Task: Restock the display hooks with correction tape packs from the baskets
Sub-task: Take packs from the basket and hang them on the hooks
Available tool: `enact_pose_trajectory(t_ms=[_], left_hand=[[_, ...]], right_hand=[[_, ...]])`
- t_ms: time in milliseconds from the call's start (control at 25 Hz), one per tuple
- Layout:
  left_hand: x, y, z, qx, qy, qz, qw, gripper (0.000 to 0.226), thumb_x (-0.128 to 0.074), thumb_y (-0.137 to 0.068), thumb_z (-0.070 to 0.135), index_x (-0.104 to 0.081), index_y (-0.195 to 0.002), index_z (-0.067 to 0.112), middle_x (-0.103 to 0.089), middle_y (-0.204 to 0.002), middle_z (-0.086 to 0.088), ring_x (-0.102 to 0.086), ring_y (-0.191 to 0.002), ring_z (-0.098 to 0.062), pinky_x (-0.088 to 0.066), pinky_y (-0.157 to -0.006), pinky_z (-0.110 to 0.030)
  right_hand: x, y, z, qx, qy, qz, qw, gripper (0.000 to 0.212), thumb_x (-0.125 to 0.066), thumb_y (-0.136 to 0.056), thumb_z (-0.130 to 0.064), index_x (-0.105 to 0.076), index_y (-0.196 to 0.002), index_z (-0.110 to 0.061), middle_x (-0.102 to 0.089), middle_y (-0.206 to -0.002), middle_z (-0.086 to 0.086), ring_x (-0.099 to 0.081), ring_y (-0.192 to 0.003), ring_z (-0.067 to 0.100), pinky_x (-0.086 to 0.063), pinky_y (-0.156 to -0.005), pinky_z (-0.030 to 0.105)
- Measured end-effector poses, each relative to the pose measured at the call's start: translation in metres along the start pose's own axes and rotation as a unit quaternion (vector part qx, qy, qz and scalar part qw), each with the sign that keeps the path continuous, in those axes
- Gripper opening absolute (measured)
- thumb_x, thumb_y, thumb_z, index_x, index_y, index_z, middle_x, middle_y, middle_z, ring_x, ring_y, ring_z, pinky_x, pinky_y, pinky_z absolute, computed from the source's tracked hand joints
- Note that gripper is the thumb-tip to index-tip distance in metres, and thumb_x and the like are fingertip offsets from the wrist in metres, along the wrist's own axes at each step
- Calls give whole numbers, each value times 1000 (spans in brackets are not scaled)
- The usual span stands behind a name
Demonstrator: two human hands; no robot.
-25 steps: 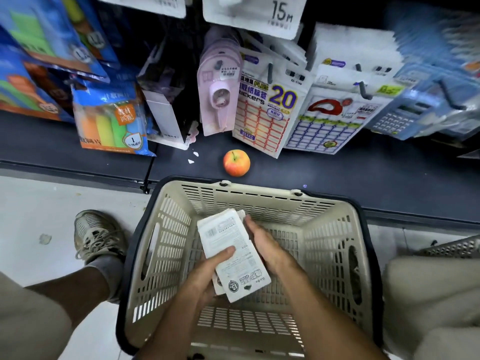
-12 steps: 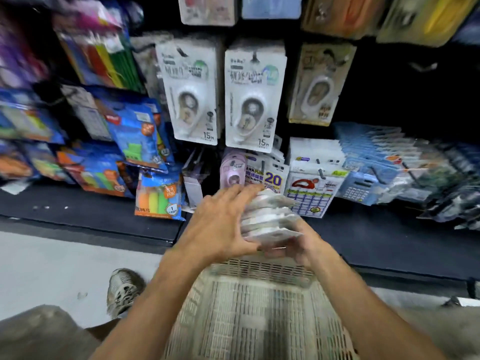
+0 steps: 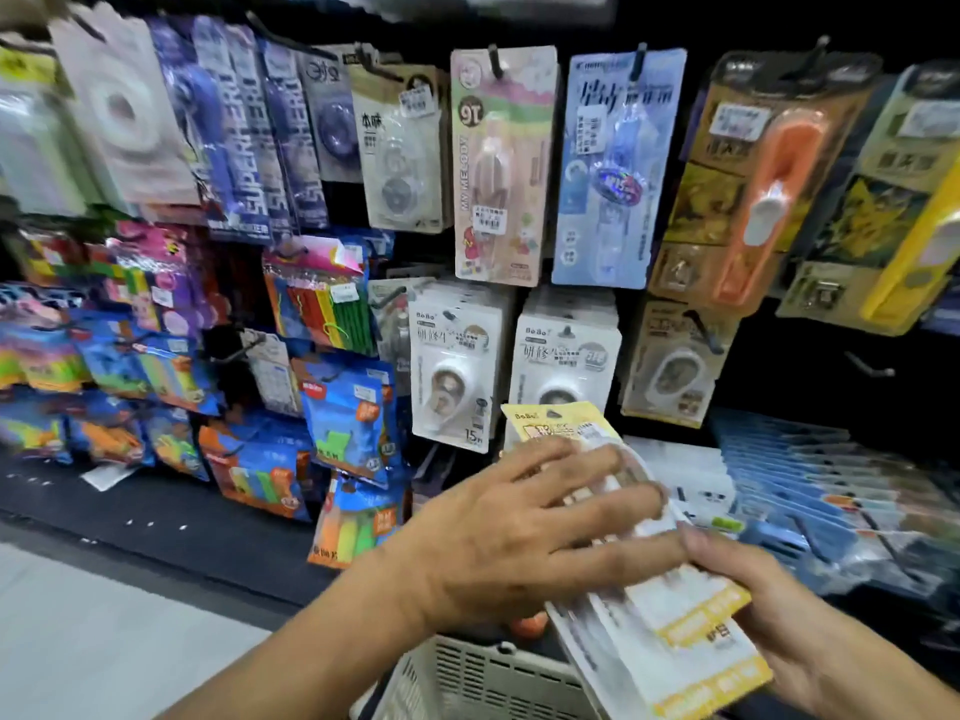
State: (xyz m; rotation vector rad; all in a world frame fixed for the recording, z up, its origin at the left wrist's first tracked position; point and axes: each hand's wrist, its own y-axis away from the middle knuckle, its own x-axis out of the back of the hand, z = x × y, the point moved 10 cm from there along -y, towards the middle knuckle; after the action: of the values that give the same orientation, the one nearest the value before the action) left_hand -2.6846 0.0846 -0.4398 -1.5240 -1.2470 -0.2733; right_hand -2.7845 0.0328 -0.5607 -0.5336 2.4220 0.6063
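A stack of correction tape packs [image 3: 675,615], white cards with yellow edging, is held in front of the display wall, just above the far rim of a cream plastic basket [image 3: 483,678] at the bottom of the view. The right hand [image 3: 769,615] grips the stack from below and the side, its thumb curled over the top card. The left hand [image 3: 524,537] lies across the upper end of the stack with its fingers spread nearly straight, pressing on the topmost pack rather than curling round it; the packs and fingertips are motion-blurred, so finer contact cannot be told. Directly behind the stack, two columns of white BoBo correction tape packs [image 3: 457,376] hang on display hooks [image 3: 387,298], the right column partly hidden by the raised yellow-topped card. Above them hang a pink My Melody pack [image 3: 501,163] and a blue pack [image 3: 613,163]. To the left, blue bags of coloured items [image 3: 348,413] hang over the dark shelf [image 3: 156,517].
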Motion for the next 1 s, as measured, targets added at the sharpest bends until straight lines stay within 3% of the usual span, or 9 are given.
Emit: enact_pose_trajectory(t_ms=[120,160,240,320,400,480,560,760,1000], left_hand=[[0,-13,-21,124,-51,40,990,75,-64,-94,11,-26,-154,35,-32,-163,-7,-31,-150,-35,-32,-115,-63],[-5,-8,-34,203,-52,21,977,98,-75,-83,7,-19,-157,39,-23,-166,-8,-32,-149,-38,-42,-105,-65],[-15,14,-66,415,61,-12,907,124,-87,-70,9,-9,-158,48,-26,-166,-4,-57,-130,-31,-56,-65,-34],[-43,27,-70,548,410,42,728,97,-75,-85,4,-27,-147,62,-54,-150,7,-70,-109,-19,-55,-64,-29],[-75,36,-63,590,638,136,475,65,-50,-95,-2,-60,-123,55,-72,-125,-6,-71,-95,-27,-57,-67,-37],[-88,26,-60,561,718,154,383,34,-46,-101,24,-69,-118,42,-75,-119,-9,-68,-100,-32,-54,-78,-41],[-93,18,-54,546,738,136,373,46,-56,-90,56,-68,-125,30,-78,-111,-5,-75,-100,-24,-59,-80,-36],[-113,30,-29,586,733,121,324,55,-86,-61,22,-76,-114,10,-76,-112,-17,-76,-97,-35,-65,-74,-41],[-69,53,-78,635,599,80,482,51,-91,-44,30,-81,-93,20,-80,-102,0,-75,-98,-25,-54,-92,-47]], right_hand=[[-3,7,-35,83,-2,14,996,84,-105,-29,-23,-79,-109,-12,-74,-111,20,-75,-91,35,-62,-68,45],[-6,7,-45,108,-1,14,994,84,-104,-30,-24,-79,-110,-14,-75,-111,18,-75,-92,34,-62,-71,45],[-8,7,-58,143,2,20,990,77,-103,-28,-24,-81,-101,-16,-77,-103,14,-76,-86,30,-63,-69,43],[-10,7,-62,151,-4,21,988,63,-100,-38,-26,-82,-98,-19,-78,-103,11,-77,-85,29,-64,-69,46],[-8,8,-68,152,-1,26,988,46,-86,-58,-30,-82,-102,-20,-76,-113,11,-76,-92,28,-62,-77,45],[-4,12,-77,159,33,34,986,37,-74,-70,-30,-81,-105,-21,-75,-118,11,-76,-96,27,-63,-79,41],[-2,18,-81,166,85,45,981,34,-72,-76,-24,-79,-109,-21,-74,-119,10,-75,-99,27,-63,-75,37],[30,24,-77,219,176,169,945,26,-57,-94,-27,-71,-116,-21,-77,-112,3,-75,-95,21,-58,-64,26],[54,42,-69,223,194,247,923,15,-53,-100,-14,-66,-106,-9,-73,-78,16,-65,-54,30,-46,-47,31]])
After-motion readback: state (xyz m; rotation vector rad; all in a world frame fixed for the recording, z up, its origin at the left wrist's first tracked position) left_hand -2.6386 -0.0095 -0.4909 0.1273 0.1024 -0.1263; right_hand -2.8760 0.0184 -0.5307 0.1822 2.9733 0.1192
